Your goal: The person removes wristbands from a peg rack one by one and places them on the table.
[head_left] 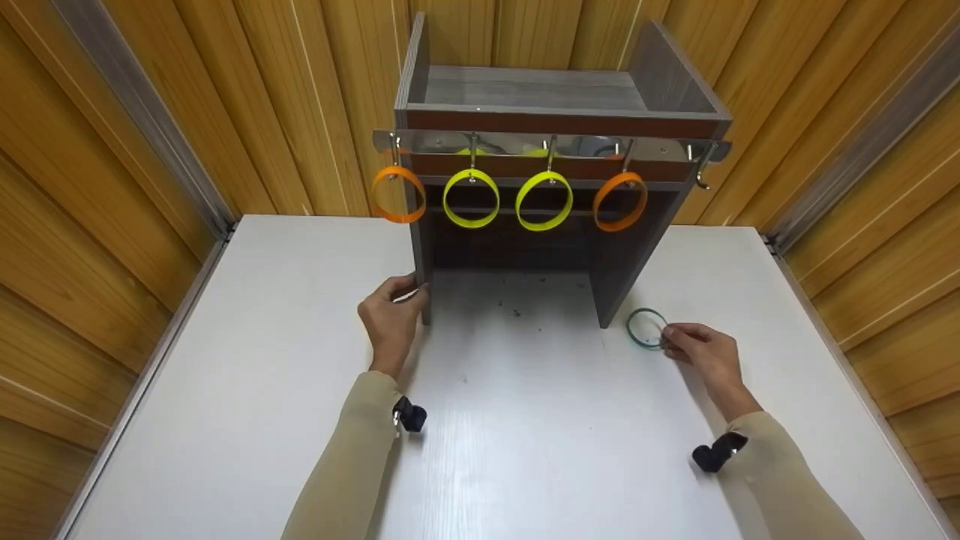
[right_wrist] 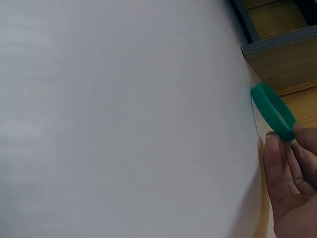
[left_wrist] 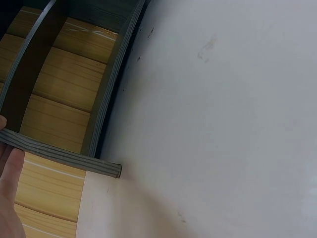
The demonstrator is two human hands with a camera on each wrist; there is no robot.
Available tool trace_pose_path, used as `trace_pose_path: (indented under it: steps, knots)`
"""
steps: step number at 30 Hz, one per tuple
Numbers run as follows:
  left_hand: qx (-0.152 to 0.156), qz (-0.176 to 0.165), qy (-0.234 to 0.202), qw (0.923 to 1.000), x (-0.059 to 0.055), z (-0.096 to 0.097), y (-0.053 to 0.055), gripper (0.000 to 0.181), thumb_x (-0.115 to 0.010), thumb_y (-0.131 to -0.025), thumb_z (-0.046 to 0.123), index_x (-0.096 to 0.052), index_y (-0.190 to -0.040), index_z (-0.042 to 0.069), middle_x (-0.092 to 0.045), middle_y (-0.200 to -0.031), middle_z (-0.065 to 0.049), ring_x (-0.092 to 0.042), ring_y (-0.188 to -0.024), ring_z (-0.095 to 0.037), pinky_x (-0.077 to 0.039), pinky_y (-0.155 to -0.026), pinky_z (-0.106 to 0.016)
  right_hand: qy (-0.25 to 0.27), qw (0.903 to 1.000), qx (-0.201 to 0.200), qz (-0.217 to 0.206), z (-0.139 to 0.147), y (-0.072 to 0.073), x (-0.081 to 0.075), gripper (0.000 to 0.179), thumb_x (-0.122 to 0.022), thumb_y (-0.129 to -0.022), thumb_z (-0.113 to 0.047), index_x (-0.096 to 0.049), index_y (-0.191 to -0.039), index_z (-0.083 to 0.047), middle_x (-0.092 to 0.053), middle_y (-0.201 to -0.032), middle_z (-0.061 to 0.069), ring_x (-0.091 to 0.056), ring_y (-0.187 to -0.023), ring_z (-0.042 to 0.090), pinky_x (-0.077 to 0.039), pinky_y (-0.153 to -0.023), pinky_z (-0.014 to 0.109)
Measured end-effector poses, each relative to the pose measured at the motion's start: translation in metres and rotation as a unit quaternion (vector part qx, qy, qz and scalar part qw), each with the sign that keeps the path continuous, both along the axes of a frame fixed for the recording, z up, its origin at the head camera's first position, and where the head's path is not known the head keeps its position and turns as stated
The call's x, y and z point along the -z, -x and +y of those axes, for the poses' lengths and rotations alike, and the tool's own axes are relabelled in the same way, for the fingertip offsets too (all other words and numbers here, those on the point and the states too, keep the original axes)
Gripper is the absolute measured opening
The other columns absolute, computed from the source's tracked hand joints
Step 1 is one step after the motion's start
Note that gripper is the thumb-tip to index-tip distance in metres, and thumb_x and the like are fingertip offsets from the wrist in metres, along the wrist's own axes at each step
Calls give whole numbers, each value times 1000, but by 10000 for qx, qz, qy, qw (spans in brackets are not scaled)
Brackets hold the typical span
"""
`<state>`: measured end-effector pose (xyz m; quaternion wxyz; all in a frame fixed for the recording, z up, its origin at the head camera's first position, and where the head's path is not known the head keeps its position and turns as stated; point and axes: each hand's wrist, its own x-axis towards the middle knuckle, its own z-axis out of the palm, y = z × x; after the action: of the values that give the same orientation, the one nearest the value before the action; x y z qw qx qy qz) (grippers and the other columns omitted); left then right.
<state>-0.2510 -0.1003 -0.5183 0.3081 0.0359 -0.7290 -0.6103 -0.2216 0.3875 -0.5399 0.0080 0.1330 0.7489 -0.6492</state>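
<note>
While five hooks [head_left: 552,159] line the metal strip [head_left: 512,142] across the grey stand [head_left: 525,120], the head view shows one ring on each of the four leftmost: two orange rings [head_left: 398,220] at the ends and two yellow rings [head_left: 471,224] between them. The person's left hand [head_left: 390,319] grips the stand's left panel [head_left: 421,251] near its foot, and the right hand [head_left: 705,356] pinches one green ring [head_left: 634,342] just beside the foot of the right panel [head_left: 628,277]; both forearms, in two beige sleeves [head_left: 337,457], reach forward and angle inward over the white table [head_left: 510,450]. From the left wrist, the thumb tip and fingers clasp the panel from opposite sides. From the right wrist, thumb and fingers close on one side of the tilted green ring; whether it touches the table, I cannot tell
</note>
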Motion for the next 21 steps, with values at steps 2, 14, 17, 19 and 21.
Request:
trace_pose_path:
  steps: [2, 14, 17, 19, 21]
  knots:
    - [-6, -19, -12, 10000, 0, 0, 0, 15, -84, -82, -7, -81, -96, -1, -80, -96, -13, -79, -89, -27, -63, -71, -22, -333, 9994, -64, 10, 0, 0, 0, 42, -72, -103, -9, -60, -133, 16, -77, -104, 9, -76, -92, 11, -62, -88, 27]
    - [25, 19, -80, 10000, 0, 0, 0, 14, -84, -82, -7, -81, -95, -2, -80, -95, -14, -79, -88, -28, -63, -70, -21, -1527, 9881, -113, 104, -1, -4, -8, 39, -68, -106, -15, -63, -135, 11, -68, -126, 24, -71, -95, 3, -59, -90, 20]
    - [20, -6, -69, 10000, 0, 0, 0, 14, -84, -82, -6, -82, -95, -1, -80, -95, -13, -79, -89, -28, -63, -70, -21, -1696, 9853, -106, 153, 1, -5, -12, 41, -69, -106, -19, -64, -135, 9, -67, -128, 24, -69, -96, 1, -59, -89, 18]
    - [11, -43, -58, 10000, -1, 0, -1, 14, -84, -82, -6, -82, -95, -1, -80, -95, -13, -79, -89, -27, -63, -70, -22, -1764, 9837, -121, 323, 2, -5, -15, 40, -69, -106, -19, -65, -134, 9, -68, -128, 24, -70, -95, 3, -59, -88, 18]
    - [-2, -74, -33, 10000, -1, 0, -1, 15, -84, -82, -6, -82, -95, -1, -80, -95, -12, -79, -90, -27, -63, -71, -23, -1861, 9811, -131, 519, 2, -5, -18, 38, -69, -105, -17, -66, -132, 10, -70, -126, 25, -71, -94, 3, -60, -86, 18]
